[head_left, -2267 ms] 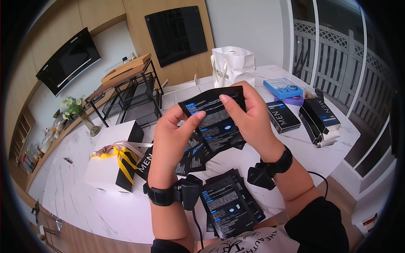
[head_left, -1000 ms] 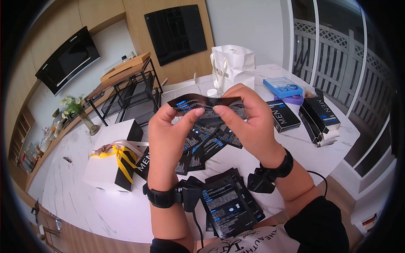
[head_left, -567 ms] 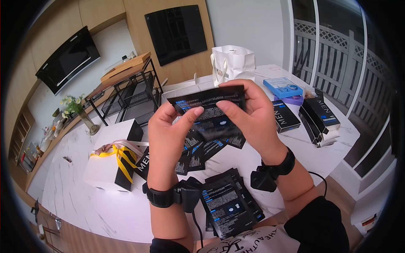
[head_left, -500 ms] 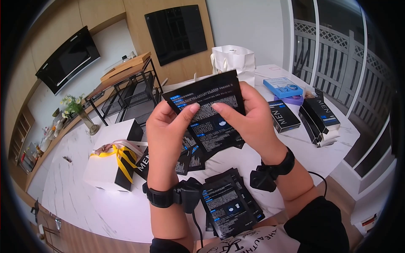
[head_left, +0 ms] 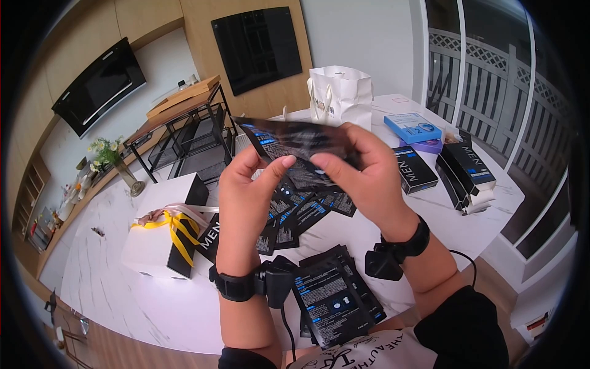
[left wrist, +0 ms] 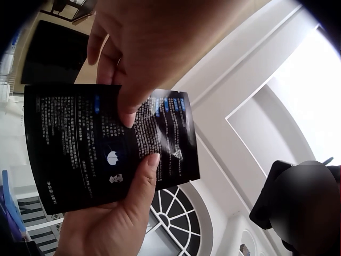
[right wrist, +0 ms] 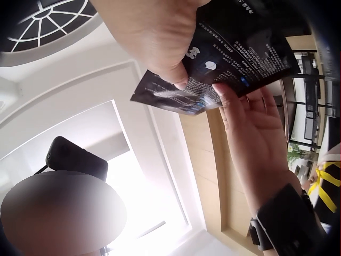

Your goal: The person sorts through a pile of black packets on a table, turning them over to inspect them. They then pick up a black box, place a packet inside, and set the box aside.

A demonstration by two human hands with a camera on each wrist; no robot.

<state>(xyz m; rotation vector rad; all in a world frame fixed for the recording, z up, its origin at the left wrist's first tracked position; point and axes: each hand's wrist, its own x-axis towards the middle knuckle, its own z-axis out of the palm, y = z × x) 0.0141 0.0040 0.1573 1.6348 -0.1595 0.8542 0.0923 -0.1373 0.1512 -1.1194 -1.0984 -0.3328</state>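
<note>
A black printed sachet (head_left: 295, 144) is held above the table between both hands, its surface bent and tilted in the head view. The left hand (head_left: 249, 190) pinches one side, thumb on the printed face and fingers behind. Opposite it, the right hand (head_left: 375, 178) pinches the other side the same way. In the left wrist view the sachet (left wrist: 69, 144) shows its printed face with both thumbs on it; the right wrist view shows the sachet (right wrist: 250, 53) creased near the thumbs. Below the hands lie a stack of black sachets (head_left: 335, 301) and several fanned-out sachets (head_left: 307, 215).
A white box with yellow ribbon (head_left: 153, 246) stands left, beside a black MEN box (head_left: 211, 238). At right are another MEN box (head_left: 415, 171), an opened black box (head_left: 467, 172) and a blue box (head_left: 412, 127). Behind stand a white paper bag (head_left: 350, 95) and a black rack (head_left: 196, 141).
The sachet has swung between facing the head camera and lying flatter, and now bends and tilts away from its upright pose. Both hands keep their grip and have moved little.
</note>
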